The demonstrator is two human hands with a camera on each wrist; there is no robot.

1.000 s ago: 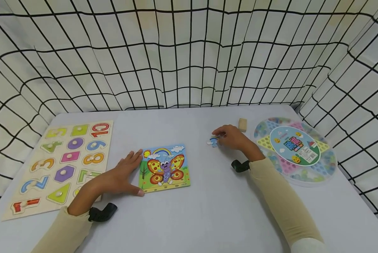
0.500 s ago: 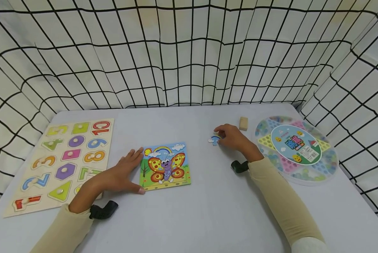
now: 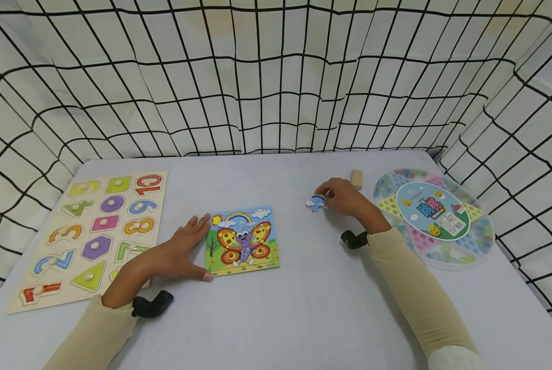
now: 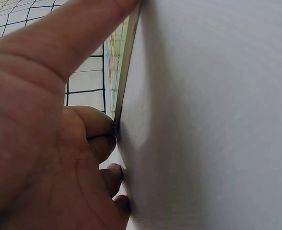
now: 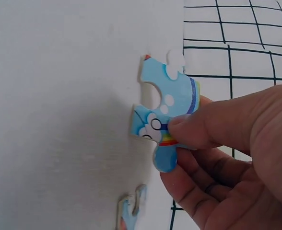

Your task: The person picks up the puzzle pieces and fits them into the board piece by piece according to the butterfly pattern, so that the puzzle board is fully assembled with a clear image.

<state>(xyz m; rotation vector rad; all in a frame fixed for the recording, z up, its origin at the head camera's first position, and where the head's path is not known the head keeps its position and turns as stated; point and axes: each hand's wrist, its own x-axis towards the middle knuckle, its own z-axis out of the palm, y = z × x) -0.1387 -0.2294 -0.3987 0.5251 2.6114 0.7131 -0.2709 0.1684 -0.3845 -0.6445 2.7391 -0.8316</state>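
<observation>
A square butterfly jigsaw puzzle (image 3: 243,241) lies flat on the white table, left of the middle. My left hand (image 3: 176,257) rests along its left side with the fingers spread, thumb by the lower corner and index finger by the upper one. In the left wrist view the thumb (image 4: 50,43) and fingertips meet the thin edge of the board. Further right, my right hand (image 3: 345,198) pinches a light blue jigsaw piece (image 5: 172,93) with a rainbow stripe between thumb and fingers. Part of another jigsaw piece (image 5: 127,213) shows below it in the right wrist view.
A wooden number-and-shape board (image 3: 83,216) lies on the left, partly under my left forearm. A small wooden block (image 3: 357,179) sits behind my right hand. The round, colourful flat pack (image 3: 433,210) lies to the right. Black netting (image 3: 280,97) surrounds the table's far sides.
My right fingers have closed on the blue jigsaw piece, and more of its rainbow now shows. My left hand stays at the puzzle's edge. The head view has shifted slightly.
</observation>
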